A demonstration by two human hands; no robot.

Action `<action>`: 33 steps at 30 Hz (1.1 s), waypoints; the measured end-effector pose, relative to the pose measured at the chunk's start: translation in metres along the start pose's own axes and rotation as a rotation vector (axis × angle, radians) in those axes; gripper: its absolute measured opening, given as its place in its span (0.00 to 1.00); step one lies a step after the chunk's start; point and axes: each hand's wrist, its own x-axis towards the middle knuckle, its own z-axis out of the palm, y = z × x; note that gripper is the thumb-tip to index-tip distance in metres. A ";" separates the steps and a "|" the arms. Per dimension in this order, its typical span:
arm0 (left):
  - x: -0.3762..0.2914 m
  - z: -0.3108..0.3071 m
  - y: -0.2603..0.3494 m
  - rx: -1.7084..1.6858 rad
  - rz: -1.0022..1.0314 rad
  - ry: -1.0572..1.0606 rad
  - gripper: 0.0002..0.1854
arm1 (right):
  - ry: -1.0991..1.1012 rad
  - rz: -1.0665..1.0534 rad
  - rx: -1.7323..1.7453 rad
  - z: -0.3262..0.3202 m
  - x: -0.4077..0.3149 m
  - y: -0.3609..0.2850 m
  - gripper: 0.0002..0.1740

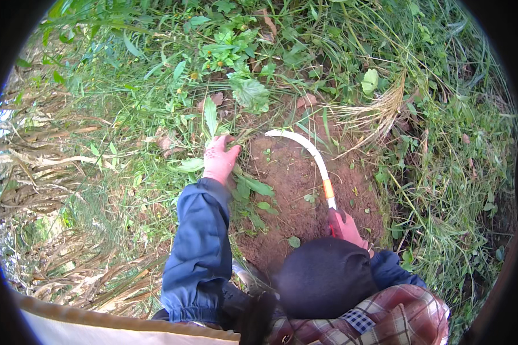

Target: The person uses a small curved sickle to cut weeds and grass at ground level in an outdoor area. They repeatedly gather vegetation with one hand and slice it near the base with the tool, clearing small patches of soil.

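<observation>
My right hand (349, 230) grips the red handle of a sickle (316, 156). The sickle's pale curved blade arches over bare soil, its tip pointing left toward my left hand. An orange band circles the base of the blade. My left hand (219, 160) is curled around a bunch of green weeds (210, 115) at the left edge of the soil. Broad leaves (254, 185) hang below that hand, and thin stems stick out past its thumb. The fingers' far side is hidden among the leaves.
Bare brown soil (285, 181) lies before me, with grass and weeds (241, 47) beyond it. Dry stalks (39, 164) cover the left side. A pale dry grass tuft (380, 108) lies at the upper right. My dark-clad knee (326, 276) is close below the right hand.
</observation>
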 end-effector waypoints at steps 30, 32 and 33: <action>-0.071 -0.038 0.022 0.459 0.898 -0.156 0.26 | -0.209 -0.134 -0.140 0.035 0.026 -0.023 0.11; -0.060 -0.020 0.041 0.701 0.801 -0.323 0.33 | -0.193 -0.176 -0.158 0.023 0.027 -0.022 0.12; -0.052 -0.010 0.047 0.863 0.659 -0.389 0.35 | -0.170 -0.163 -0.103 0.016 0.027 -0.021 0.12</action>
